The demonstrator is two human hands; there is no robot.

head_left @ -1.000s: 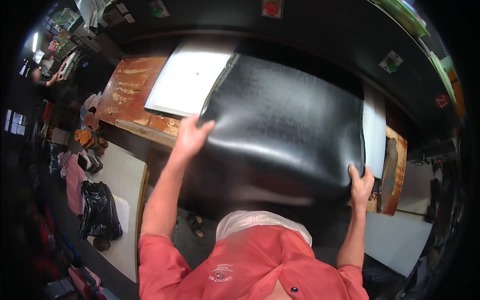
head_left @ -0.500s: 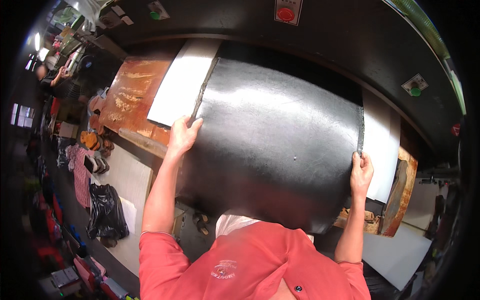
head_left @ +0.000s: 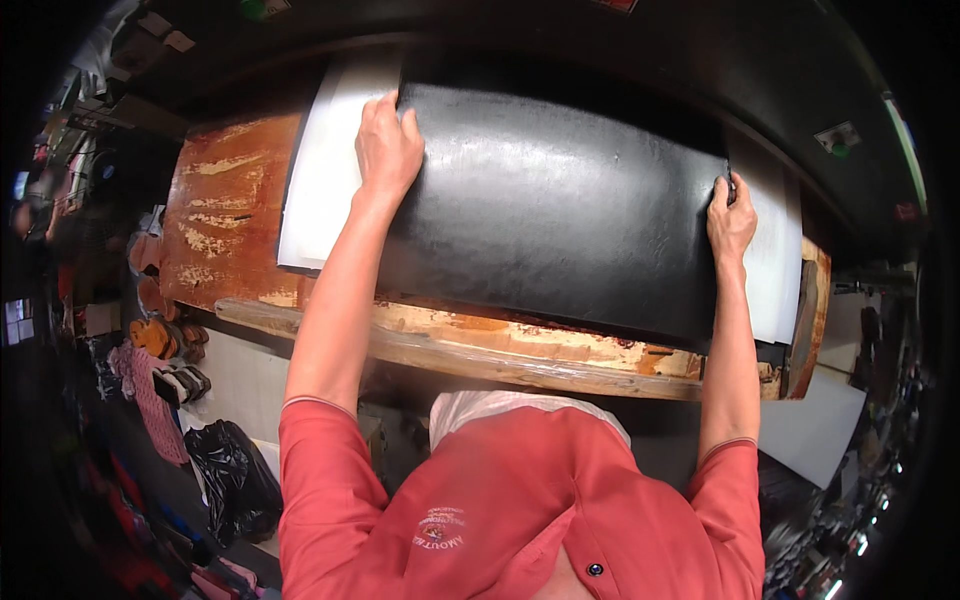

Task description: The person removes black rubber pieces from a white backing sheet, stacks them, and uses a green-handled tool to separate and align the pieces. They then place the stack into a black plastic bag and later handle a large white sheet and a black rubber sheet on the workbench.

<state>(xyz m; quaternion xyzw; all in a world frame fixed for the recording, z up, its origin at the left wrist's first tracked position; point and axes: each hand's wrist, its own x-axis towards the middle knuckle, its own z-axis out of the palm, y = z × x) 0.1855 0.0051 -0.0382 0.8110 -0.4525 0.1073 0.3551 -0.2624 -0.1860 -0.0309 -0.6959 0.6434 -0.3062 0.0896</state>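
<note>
A wide, glossy black sheet point(head_left: 560, 210) lies over a white board point(head_left: 325, 190) on a worn wooden bench. My left hand point(head_left: 388, 150) grips the sheet's left edge near its far corner, thumb on top and fingers curled at the rim. At the opposite edge, my right hand point(head_left: 732, 222) pinches the rim between thumb and fingers. The sheet's far part runs into shadow beneath a dark machine body point(head_left: 480, 40). Its near edge rests just behind the bench's front.
The bench's rough wooden front rail point(head_left: 480, 365) crosses before me. Brown scuffed board point(head_left: 225, 215) extends left. Lower left are a black plastic bag point(head_left: 235, 480), pink cloth point(head_left: 150, 400) and orange items point(head_left: 155, 338). A pale panel point(head_left: 815, 425) stands lower right.
Both hands have moved away from me, carrying the black sheet farther in under the machine. The sheet's near edge, which hung close to my body, now lies on the bench, uncovering the front rail.
</note>
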